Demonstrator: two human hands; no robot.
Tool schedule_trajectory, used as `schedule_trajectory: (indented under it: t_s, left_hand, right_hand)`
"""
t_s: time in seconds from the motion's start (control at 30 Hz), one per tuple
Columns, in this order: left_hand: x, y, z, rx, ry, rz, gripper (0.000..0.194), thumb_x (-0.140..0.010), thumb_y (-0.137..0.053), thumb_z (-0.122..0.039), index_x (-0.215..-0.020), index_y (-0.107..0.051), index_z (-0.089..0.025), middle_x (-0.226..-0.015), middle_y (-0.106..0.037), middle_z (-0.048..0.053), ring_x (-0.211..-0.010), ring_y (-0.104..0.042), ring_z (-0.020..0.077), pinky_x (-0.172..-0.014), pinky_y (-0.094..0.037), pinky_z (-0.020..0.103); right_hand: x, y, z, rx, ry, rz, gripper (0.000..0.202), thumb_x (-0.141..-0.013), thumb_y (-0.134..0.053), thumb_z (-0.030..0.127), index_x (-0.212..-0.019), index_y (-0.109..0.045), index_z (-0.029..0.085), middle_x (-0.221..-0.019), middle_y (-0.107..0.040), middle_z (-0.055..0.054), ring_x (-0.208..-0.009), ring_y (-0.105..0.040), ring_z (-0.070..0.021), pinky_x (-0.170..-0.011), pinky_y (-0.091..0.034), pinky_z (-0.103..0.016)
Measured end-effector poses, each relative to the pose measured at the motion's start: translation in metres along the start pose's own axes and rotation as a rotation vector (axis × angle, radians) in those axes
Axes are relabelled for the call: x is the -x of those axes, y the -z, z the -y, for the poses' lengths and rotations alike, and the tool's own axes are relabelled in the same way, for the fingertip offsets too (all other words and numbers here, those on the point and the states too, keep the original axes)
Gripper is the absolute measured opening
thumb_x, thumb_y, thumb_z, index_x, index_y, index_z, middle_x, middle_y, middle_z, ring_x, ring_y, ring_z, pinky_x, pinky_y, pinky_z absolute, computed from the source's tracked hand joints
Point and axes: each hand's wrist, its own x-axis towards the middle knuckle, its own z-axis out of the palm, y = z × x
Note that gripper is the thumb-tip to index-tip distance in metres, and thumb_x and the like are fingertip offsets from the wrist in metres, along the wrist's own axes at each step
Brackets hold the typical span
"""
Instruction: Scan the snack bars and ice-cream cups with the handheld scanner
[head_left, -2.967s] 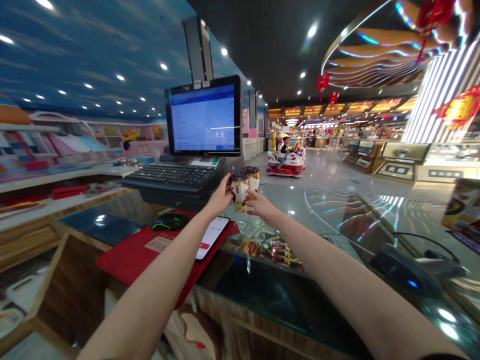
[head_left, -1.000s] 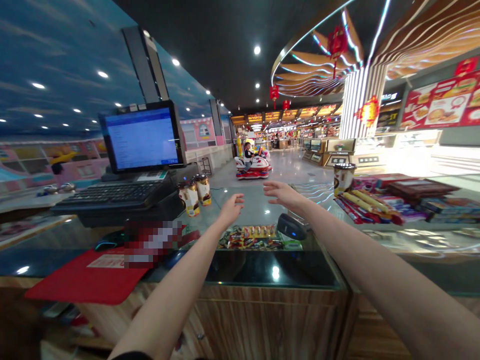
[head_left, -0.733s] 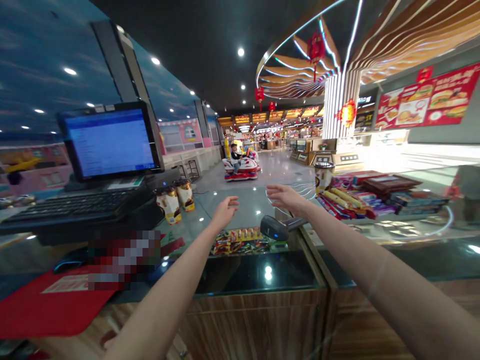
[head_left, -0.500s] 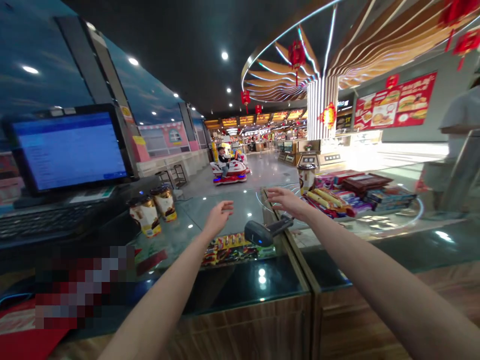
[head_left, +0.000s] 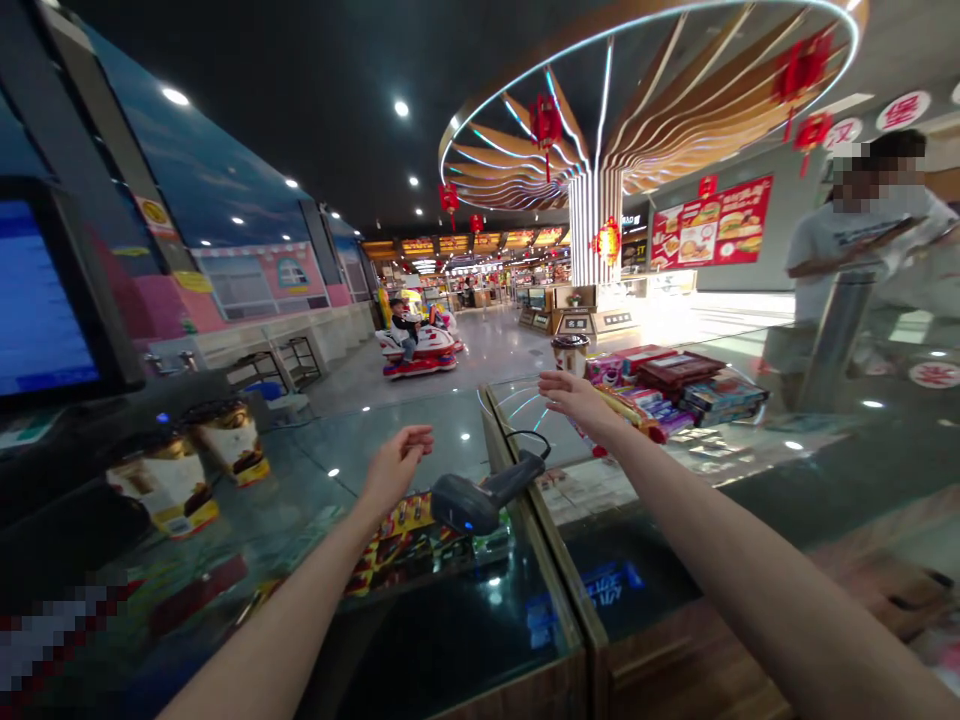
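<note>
Over the glass counter [head_left: 450, 440], my left hand [head_left: 396, 462] has its fingers stretched to the right and holds nothing. My right hand [head_left: 576, 402] hovers across from it, fingers extended leftward and also with nothing in them. Between and below the two lies a dark barcode scanner [head_left: 466, 505], its handle crossing the wooden seam of the counter. Just beyond my right hand are a lidded paper cup [head_left: 568, 356] and a pile of packaged snacks [head_left: 675, 385], partly covered by the hand. Snack packets in yellow and dark wrappers [head_left: 397, 550] show beneath the scanner.
Two lidded cups [head_left: 231, 445] stand at the left beside a monitor [head_left: 52, 300]. Past the counter, a person sits on a red-and-white ride car [head_left: 420, 345]. Another person in a light shirt [head_left: 840, 245] stands on the right near a metal post [head_left: 836, 325].
My view has swung to the right, so the monitor, cups and snacks appear farther left. Both hands remain raised and apart. The standing person on the right shows more fully.
</note>
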Motion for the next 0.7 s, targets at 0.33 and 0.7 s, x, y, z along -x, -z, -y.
schedule_trajectory:
  t_s: [0.33, 0.7]
  left_hand:
    - [0.01, 0.011, -0.006, -0.091, -0.038, 0.036, 0.04, -0.078, -0.051, -0.041, -0.109, -0.062, -0.018, -0.099, -0.074, 0.009, -0.089, -0.072, 0.0229, -0.089, -0.055, 0.041]
    - [0.01, 0.019, -0.003, -0.194, -0.029, -0.008, 0.041, -0.081, -0.048, -0.042, -0.114, -0.061, -0.022, -0.101, -0.075, 0.007, -0.093, -0.071, 0.0231, -0.088, -0.054, 0.038]
  right_hand:
    - [-0.035, 0.048, 0.004, 0.1, 0.112, -0.229, 0.043, -0.066, -0.058, 0.021, -0.108, -0.065, 0.019, -0.113, -0.069, -0.009, -0.102, -0.065, -0.0217, -0.09, -0.052, -0.038]
    - [-0.061, 0.077, -0.008, 0.421, 0.211, -0.41, 0.048, -0.07, -0.057, 0.019, -0.118, -0.062, 0.019, -0.123, -0.066, -0.011, -0.112, -0.061, -0.0247, -0.1, -0.048, -0.044]
